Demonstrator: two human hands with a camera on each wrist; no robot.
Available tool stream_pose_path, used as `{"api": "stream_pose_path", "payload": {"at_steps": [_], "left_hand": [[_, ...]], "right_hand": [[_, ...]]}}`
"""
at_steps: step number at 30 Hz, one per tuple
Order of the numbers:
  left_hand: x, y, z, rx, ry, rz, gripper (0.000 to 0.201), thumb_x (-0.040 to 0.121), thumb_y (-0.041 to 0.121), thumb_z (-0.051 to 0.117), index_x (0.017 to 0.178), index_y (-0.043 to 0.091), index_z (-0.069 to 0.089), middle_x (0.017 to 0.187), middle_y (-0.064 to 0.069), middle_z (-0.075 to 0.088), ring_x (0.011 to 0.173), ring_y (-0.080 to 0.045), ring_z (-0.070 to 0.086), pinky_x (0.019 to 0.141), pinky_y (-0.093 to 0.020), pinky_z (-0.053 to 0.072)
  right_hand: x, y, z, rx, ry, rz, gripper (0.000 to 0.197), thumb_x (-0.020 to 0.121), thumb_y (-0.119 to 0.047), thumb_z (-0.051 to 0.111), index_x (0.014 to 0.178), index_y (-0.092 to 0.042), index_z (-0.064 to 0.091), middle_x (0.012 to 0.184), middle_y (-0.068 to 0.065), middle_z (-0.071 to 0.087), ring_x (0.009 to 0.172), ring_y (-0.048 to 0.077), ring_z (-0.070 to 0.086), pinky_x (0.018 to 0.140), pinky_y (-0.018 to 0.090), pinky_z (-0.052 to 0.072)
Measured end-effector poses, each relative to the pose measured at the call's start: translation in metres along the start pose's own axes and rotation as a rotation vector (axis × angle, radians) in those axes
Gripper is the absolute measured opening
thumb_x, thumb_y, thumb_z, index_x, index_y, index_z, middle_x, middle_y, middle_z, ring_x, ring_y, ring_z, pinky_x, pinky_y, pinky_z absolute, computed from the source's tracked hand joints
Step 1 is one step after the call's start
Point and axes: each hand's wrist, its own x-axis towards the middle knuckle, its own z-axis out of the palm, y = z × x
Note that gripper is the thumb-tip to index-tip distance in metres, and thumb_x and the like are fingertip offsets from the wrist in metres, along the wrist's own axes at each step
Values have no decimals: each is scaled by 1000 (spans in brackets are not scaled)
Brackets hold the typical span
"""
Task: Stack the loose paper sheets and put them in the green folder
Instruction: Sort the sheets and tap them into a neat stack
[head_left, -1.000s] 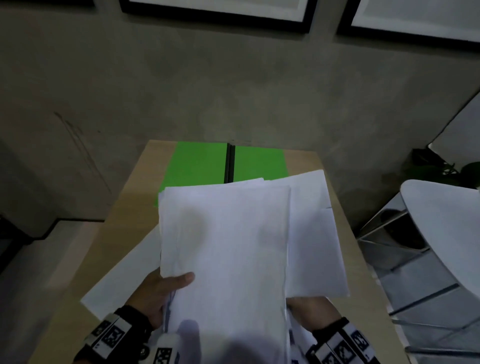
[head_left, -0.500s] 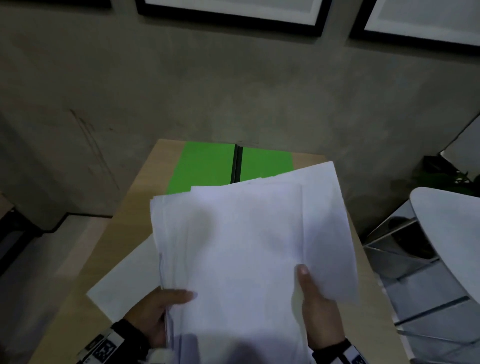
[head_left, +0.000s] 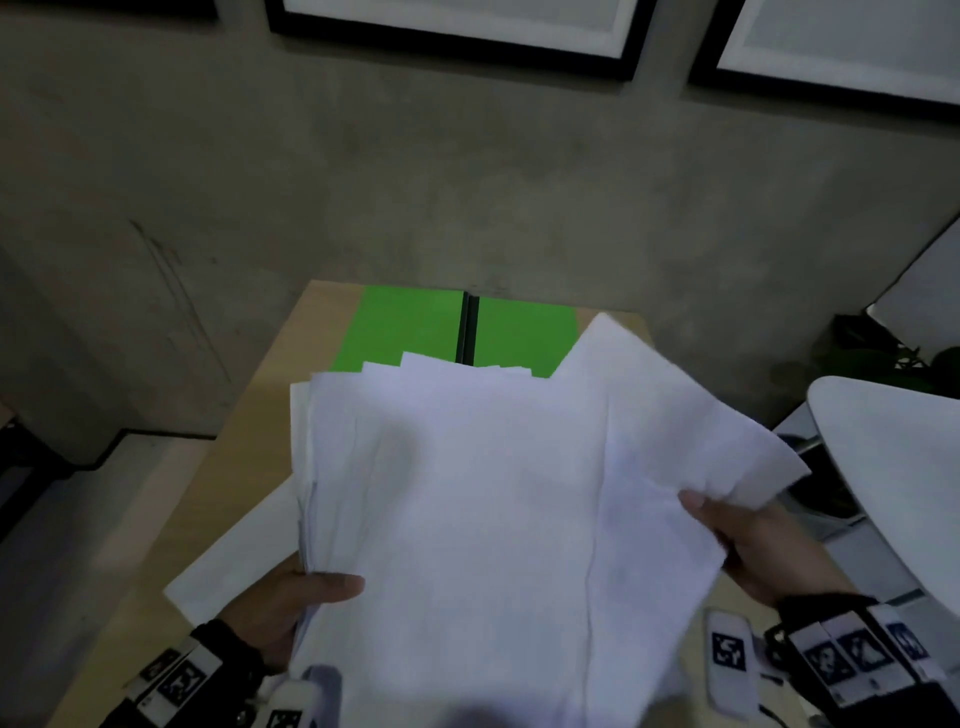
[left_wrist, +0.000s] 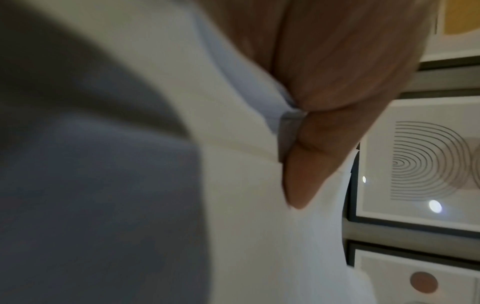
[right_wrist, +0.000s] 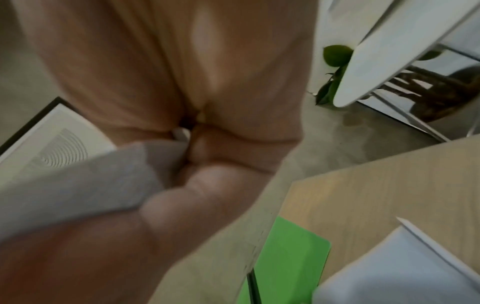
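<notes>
A pile of white paper sheets (head_left: 467, 509) is held up over the wooden table (head_left: 249, 447), its top edges uneven. My left hand (head_left: 306, 597) grips the pile's lower left edge, thumb on top; the left wrist view shows that thumb (left_wrist: 306, 164) pressed on the sheets (left_wrist: 233, 185). My right hand (head_left: 737, 540) pinches a separate sheet (head_left: 691, 415) at its right edge, lifted and tilted beside the pile; the sheet (right_wrist: 78, 185) is seen between its fingers (right_wrist: 194, 201). The green folder (head_left: 410, 327) lies open at the table's far end, partly hidden by paper. One more sheet (head_left: 234, 561) lies on the table under the pile's left side.
A white round table (head_left: 893, 467) on metal legs stands to the right, with a green plant (head_left: 883, 353) behind it. A concrete wall with framed pictures (head_left: 457, 21) rises behind the wooden table. The table's left edge drops to the floor.
My right hand has moved out to the right and lifted one sheet by its edge, tilting it away from the pile. The left hand keeps its grip on the pile.
</notes>
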Motion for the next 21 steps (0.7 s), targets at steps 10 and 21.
{"api": "stream_pose_path", "payload": {"at_steps": [10,21], "left_hand": [[7,3,23,84,-4,17,91,23,16,98,109,2,70,114,-31,66,102,-50,63,92,-59,47],[7,13,40,343,-133,103,52,65,10,81,116,11,68,120,-18,67,109,-34,65,97,-49,49]], "right_hand": [[13,27,72,-384,-26,-85,16,97,-26,46,89,-33,59,95,-5,64,97,24,60,83,39,51],[8,80,101,-244,-165,13,68,69,-19,83,129,-21,51,117,0,70,106,21,67,88,36,56]]}}
